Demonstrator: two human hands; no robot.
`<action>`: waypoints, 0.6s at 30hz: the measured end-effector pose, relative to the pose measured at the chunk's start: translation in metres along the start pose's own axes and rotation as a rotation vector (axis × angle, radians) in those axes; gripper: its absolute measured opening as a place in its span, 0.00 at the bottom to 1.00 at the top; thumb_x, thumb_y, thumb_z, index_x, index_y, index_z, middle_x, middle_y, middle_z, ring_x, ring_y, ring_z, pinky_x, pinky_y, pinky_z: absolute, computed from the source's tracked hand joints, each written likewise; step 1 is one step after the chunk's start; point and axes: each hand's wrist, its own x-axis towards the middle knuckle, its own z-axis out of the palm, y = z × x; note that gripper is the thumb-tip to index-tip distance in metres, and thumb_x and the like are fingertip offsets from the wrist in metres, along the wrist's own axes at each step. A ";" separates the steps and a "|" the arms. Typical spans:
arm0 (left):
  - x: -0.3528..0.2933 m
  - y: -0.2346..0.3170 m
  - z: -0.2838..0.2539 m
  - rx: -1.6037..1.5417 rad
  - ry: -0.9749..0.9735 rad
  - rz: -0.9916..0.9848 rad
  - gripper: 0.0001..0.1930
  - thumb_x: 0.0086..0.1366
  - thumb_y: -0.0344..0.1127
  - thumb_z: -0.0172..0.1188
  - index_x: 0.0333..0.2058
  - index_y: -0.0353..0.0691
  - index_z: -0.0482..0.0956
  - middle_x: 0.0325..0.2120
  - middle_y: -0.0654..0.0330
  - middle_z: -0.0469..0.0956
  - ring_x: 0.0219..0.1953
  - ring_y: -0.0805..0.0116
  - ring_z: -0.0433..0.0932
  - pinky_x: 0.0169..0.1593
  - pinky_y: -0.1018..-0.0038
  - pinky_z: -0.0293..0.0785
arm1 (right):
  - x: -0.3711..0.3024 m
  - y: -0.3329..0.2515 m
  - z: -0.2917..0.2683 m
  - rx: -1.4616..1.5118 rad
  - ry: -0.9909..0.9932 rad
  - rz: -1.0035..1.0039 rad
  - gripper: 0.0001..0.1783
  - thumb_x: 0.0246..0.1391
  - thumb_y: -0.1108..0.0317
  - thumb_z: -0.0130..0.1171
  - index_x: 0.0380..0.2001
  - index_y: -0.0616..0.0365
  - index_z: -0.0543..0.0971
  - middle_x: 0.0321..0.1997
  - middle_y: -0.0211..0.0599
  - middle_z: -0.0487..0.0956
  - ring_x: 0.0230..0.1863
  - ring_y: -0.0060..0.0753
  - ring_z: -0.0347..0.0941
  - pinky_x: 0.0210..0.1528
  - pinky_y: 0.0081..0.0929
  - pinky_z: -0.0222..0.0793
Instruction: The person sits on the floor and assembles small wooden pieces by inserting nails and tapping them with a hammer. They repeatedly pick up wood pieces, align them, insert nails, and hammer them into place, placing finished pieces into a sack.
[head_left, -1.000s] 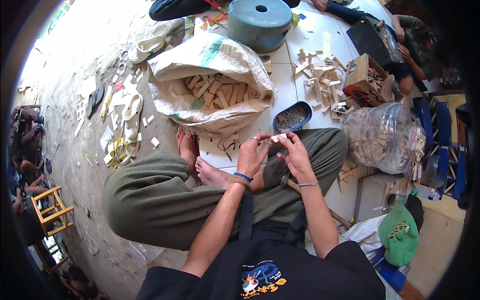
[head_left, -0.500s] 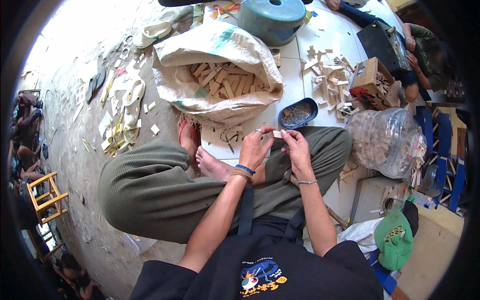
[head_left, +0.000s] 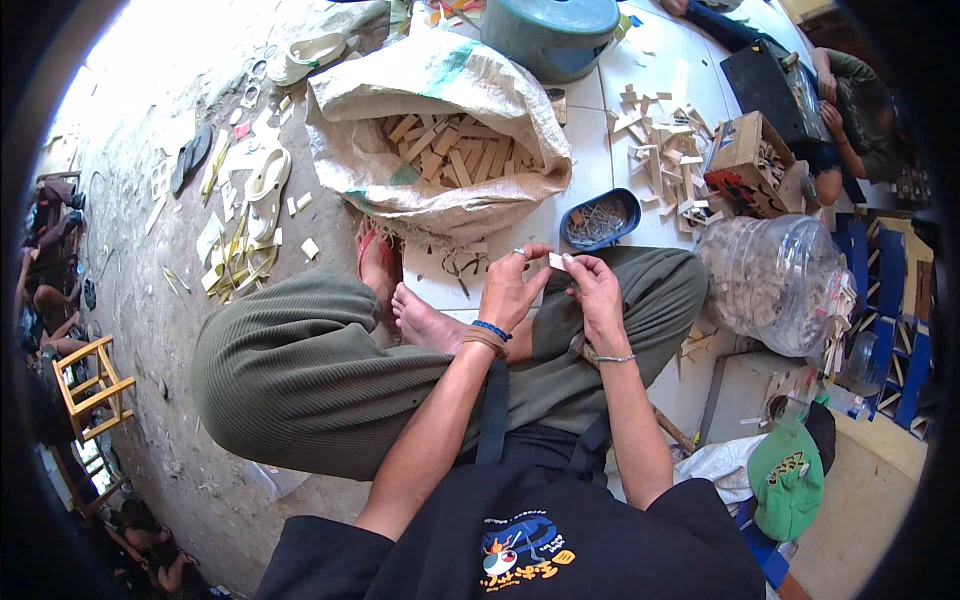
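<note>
Over my lap, both hands meet at a small pale wooden piece (head_left: pixel 557 261). My right hand (head_left: pixel 598 298) pinches it between thumb and forefinger. At its left end are the fingertips of my left hand (head_left: pixel 510 290), thumb and forefinger curved round that end. What the other right fingers do is partly hidden. A dark object (head_left: pixel 577 347) shows by my right wrist; its kind is unclear. Just beyond the hands, a dark blue oval tub (head_left: pixel 600 219) holds many thin nails or pins. Ahead, an open white woven sack (head_left: pixel 345 190) is full of small wooden blocks (head_left: pixel 455 155).
Wooden offcuts (head_left: pixel 665 150) are heaped on the tiles at right, near a cardboard box (head_left: pixel 735 145) and a large clear plastic jar (head_left: pixel 770 285). A teal stool (head_left: pixel 550 40) stands beyond the sack. Clogs (head_left: pixel 268 195) and scraps lie left. Another person (head_left: pixel 850 125) sits far right.
The wooden piece has tilted a little between my fingertips, and both hands have shifted slightly. The whole view has moved a touch. Otherwise the surroundings look the same.
</note>
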 end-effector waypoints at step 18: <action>0.000 0.000 0.000 -0.029 -0.006 -0.013 0.16 0.66 0.34 0.69 0.51 0.38 0.84 0.44 0.52 0.87 0.46 0.57 0.87 0.52 0.64 0.83 | -0.007 -0.004 0.000 -0.119 -0.035 -0.110 0.14 0.67 0.59 0.67 0.46 0.58 0.78 0.39 0.29 0.88 0.37 0.12 0.78 0.37 0.14 0.66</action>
